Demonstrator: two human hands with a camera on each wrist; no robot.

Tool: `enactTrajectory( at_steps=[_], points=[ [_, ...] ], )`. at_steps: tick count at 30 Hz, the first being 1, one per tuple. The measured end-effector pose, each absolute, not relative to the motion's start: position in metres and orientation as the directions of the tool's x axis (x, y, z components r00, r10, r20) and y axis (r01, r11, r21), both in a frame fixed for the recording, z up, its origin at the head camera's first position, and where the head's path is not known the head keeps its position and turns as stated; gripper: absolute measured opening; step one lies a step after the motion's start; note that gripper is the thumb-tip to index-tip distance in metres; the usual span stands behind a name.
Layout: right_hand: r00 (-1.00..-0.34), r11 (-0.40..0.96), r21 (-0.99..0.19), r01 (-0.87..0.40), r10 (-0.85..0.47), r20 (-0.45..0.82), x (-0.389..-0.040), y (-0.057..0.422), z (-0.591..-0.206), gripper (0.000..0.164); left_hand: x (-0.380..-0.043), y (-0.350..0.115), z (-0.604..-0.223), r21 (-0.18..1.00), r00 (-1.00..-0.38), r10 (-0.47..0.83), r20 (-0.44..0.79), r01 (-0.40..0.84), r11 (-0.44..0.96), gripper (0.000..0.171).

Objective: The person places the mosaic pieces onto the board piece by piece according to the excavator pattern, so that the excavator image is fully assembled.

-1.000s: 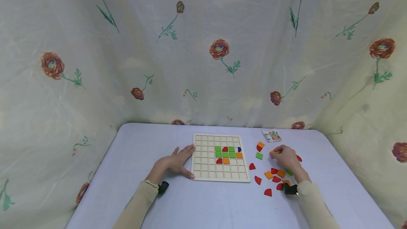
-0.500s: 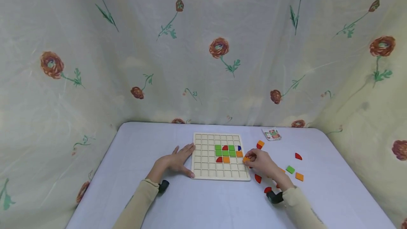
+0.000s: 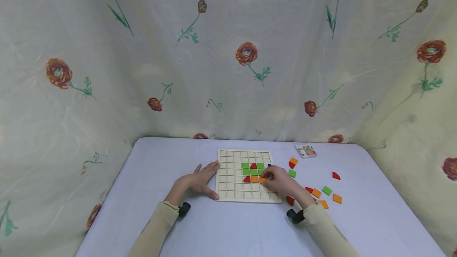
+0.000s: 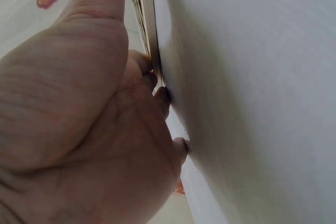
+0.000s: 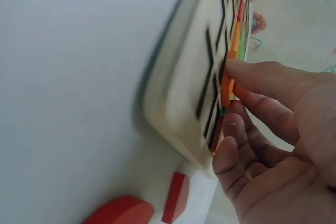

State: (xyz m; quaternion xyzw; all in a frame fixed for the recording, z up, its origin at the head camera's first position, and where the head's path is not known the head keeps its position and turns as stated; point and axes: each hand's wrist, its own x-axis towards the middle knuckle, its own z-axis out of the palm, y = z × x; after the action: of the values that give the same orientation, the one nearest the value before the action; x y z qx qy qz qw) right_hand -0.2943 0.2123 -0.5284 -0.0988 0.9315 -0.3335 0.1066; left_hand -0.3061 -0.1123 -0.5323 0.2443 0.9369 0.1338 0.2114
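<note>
Grip of the right hand (image 3: 281,181) is narrowly pinching an orange tile (image 5: 226,94) at the gridded board (image 3: 228,194), just beside a second orange tile (image 3: 254,179), while the spread-fingered left hand (image 3: 201,180) is touching the board's left edge.

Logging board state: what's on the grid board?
Green squares, red quarter-circles, an orange square, a blue sliver. The right hand, pinching an orange tile, hides some cells; contents unseen.

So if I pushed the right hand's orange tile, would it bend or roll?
The orange tile probably won't bend: it looks straight, not sagging. It likely won't roll, being flat. It's probably light, since the right hand simply pinches it.
</note>
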Motion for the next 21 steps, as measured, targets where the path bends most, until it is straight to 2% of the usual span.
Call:
enactTrajectory(
  at_steps=[8,17,21],
  points=[
    [-0.959,0.749,-0.654,-0.105,-0.251,-0.134,-0.2968,0.2084,-0.5253,0.016,-0.3051,-0.1128,-0.5319,0.362,-0.792,0.516,-0.326,0.4,0.842,0.124],
    [-0.933,0.811,-0.535,-0.235,-0.342,-0.109,-0.301,0.2061,-0.5201,0.015,-0.3062,-0.1142,-0.534,0.363,-0.786,0.532,-0.313,0.419,0.832,0.123],
    [-0.936,0.819,-0.525,-0.233,-0.336,-0.108,-0.3017,0.2065,-0.5198,0.016,-0.3063,-0.1145,-0.5331,0.362,-0.785,0.535,-0.312,0.423,0.831,0.124]
  ],
)
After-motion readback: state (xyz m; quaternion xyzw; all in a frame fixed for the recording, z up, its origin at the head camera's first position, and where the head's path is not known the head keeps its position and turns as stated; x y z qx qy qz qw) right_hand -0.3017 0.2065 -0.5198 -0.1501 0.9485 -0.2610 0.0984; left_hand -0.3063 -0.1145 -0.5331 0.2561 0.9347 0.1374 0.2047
